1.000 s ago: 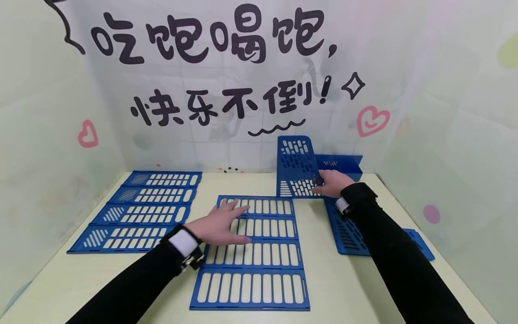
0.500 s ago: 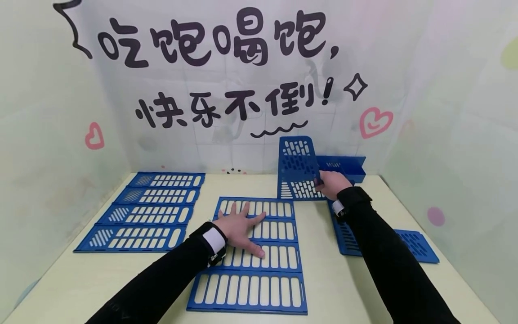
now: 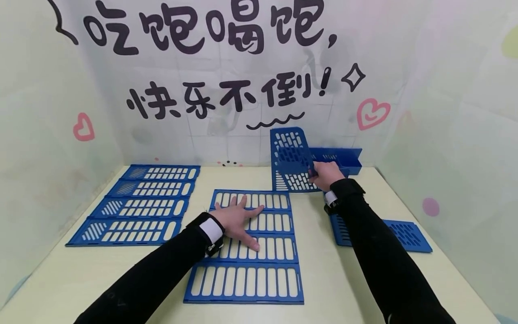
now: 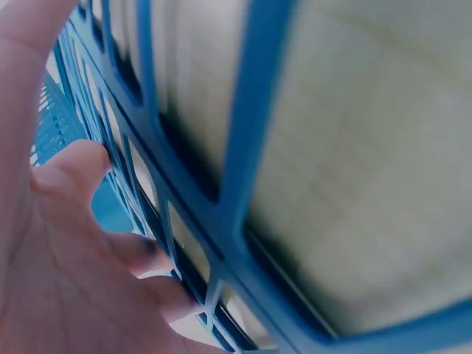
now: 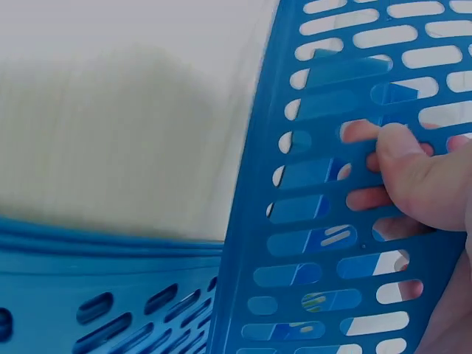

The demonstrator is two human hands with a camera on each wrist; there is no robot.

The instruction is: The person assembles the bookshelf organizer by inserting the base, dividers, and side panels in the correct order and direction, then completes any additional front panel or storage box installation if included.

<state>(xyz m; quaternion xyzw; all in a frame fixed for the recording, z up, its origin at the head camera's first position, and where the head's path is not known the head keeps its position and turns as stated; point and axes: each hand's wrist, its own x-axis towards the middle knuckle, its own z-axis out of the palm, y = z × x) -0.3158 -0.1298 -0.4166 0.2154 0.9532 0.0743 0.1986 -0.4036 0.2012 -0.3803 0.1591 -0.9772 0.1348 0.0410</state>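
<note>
Panel (image 3: 290, 155) upright at upper right-centre, long axis near vertical; edge pinched by nearer right hand (image 3: 327, 175);
spread on slatted sheet (image 3: 263, 262), lower centre: left hand (image 3: 235, 221).

The pale cream table (image 3: 323, 279) carries several blue pieces. At left, a grid panel (image 3: 133, 196) of 4 sections lies flat; in the middle, just beside it, lies a slatted panel (image 3: 263, 235), also of 4 sections. At right lie 2 slotted stretches (image 3: 408, 236) — whether they join is hidden. Far right sits an angled piece (image 3: 348, 157).
</note>
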